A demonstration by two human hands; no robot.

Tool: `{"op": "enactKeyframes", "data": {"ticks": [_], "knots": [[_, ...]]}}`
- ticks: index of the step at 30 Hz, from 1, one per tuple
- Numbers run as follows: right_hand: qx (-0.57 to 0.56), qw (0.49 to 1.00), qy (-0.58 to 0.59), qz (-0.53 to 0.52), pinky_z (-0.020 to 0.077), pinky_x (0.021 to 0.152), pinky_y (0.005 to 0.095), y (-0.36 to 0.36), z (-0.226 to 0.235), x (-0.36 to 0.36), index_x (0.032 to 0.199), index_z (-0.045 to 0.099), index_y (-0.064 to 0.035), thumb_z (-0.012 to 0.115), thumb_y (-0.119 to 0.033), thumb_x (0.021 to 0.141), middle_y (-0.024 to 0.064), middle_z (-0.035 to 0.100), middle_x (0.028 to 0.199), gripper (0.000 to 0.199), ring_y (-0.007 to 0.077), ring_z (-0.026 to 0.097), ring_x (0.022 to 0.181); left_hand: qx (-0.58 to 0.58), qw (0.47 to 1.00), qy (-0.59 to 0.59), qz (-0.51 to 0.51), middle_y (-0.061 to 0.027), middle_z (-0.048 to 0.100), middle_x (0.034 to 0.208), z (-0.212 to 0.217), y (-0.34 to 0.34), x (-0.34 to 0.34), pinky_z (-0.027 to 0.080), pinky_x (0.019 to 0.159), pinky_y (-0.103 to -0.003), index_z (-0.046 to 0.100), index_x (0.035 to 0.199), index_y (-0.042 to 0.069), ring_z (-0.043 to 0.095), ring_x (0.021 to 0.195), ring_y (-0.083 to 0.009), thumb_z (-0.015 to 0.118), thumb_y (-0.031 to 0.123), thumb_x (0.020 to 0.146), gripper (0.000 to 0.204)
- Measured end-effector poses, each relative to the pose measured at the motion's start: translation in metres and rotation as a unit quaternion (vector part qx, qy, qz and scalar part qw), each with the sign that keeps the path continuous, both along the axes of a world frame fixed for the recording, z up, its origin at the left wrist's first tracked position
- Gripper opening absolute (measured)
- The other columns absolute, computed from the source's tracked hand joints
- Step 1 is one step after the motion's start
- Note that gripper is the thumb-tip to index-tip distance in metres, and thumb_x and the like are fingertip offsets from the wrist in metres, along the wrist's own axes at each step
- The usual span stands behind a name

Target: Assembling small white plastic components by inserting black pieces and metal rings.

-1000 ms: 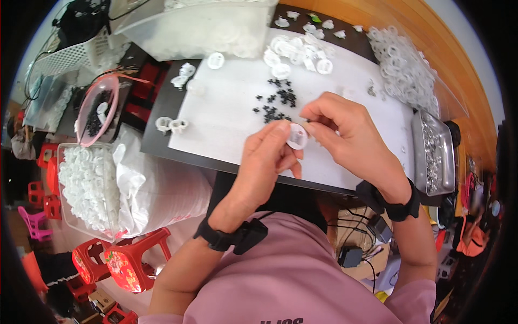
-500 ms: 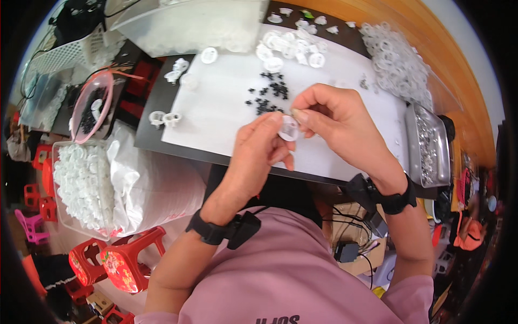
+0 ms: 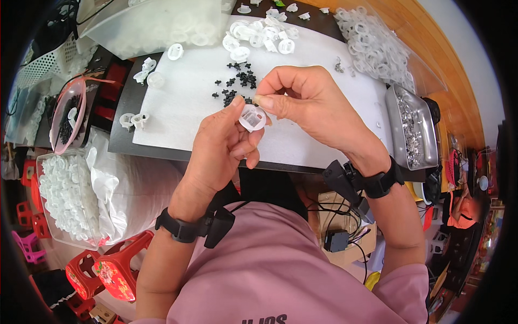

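Note:
Over the near part of the white mat (image 3: pixel 178 102), my left hand (image 3: pixel 224 132) grips a round white plastic part (image 3: pixel 252 118) between thumb and fingers. The part is tilted, its slotted, hollow inside facing up. My right hand (image 3: pixel 307 105) is closed in a pinch at the part's upper right rim. Whatever sits between its thumb and forefinger is too small and covered to make out. Just beyond my hands lie several small black cross-shaped pieces (image 3: pixel 245 78). A heap of similar white round parts (image 3: pixel 259 33) lies farther back.
A clear bin (image 3: pixel 156 27) stands at the back left, white rings (image 3: pixel 372 46) at the back right. To the right is a metal tray (image 3: pixel 396 116) of small metal pieces. Left of the table are a pink basket (image 3: pixel 67 116) and a tub of white parts (image 3: pixel 67 197).
The whole view has shifted, so the table sits farther left and higher. In my left hand the white part has turned, showing more of its slotted inside. Both hands stay close together.

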State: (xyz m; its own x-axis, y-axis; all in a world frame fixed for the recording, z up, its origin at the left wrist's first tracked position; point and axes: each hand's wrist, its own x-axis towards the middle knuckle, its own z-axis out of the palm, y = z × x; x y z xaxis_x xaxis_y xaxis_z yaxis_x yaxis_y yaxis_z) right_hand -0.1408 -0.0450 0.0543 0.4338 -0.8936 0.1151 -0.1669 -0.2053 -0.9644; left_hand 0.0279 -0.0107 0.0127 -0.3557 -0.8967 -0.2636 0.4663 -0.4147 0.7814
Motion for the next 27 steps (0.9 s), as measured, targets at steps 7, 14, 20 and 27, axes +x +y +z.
{"op": "enactKeyframes", "data": {"ticks": [7,14,20,27], "knots": [[0.004,0.999,0.039,0.016,0.0421,0.059,0.0283,-0.0008,0.0041,0.0050,0.080,0.061,0.0034,0.058,-0.009,0.086,0.0038,0.057,0.069,0.014,0.0105,0.051,0.065,0.005,1.000,0.015,-0.013,-0.0021,0.050,0.063,-0.0008,-0.0023,0.0032,0.036,0.042,-0.025,0.056,0.097,-0.002,0.035,0.044,-0.0082,0.043,0.040,0.098,0.043],[-0.056,0.990,0.123,0.034,0.0433,0.063,0.0250,-0.0036,0.0066,0.0036,0.085,0.058,0.0011,0.061,-0.006,0.089,0.0015,0.056,0.074,0.009,0.0090,0.051,0.069,0.024,1.000,0.008,-0.010,-0.0003,0.046,0.060,0.0010,-0.0040,0.0020,0.038,0.041,-0.024,0.057,0.091,0.000,0.032,0.043,-0.0062,0.043,0.043,0.098,0.046],[-0.079,0.989,0.114,0.045,0.0432,0.061,0.0350,-0.0060,0.0050,0.0009,0.082,0.061,0.0036,0.057,-0.012,0.084,0.0132,0.057,0.077,0.016,0.0225,0.054,0.069,0.043,0.999,-0.008,-0.019,0.0000,0.045,0.059,0.0044,-0.0051,0.0017,0.034,0.040,-0.024,0.056,0.088,0.001,0.029,0.043,-0.0057,0.045,0.045,0.097,0.046],[-0.119,0.981,0.141,0.064,0.0451,0.065,0.0373,-0.0074,0.0079,0.0002,0.084,0.062,0.0033,0.057,-0.012,0.085,0.0153,0.059,0.081,0.016,0.0261,0.057,0.073,0.060,0.998,-0.004,-0.033,-0.0009,0.046,0.061,0.0047,-0.0074,0.0037,0.033,0.040,-0.023,0.055,0.091,0.003,0.027,0.043,-0.0052,0.045,0.045,0.097,0.044]]}}
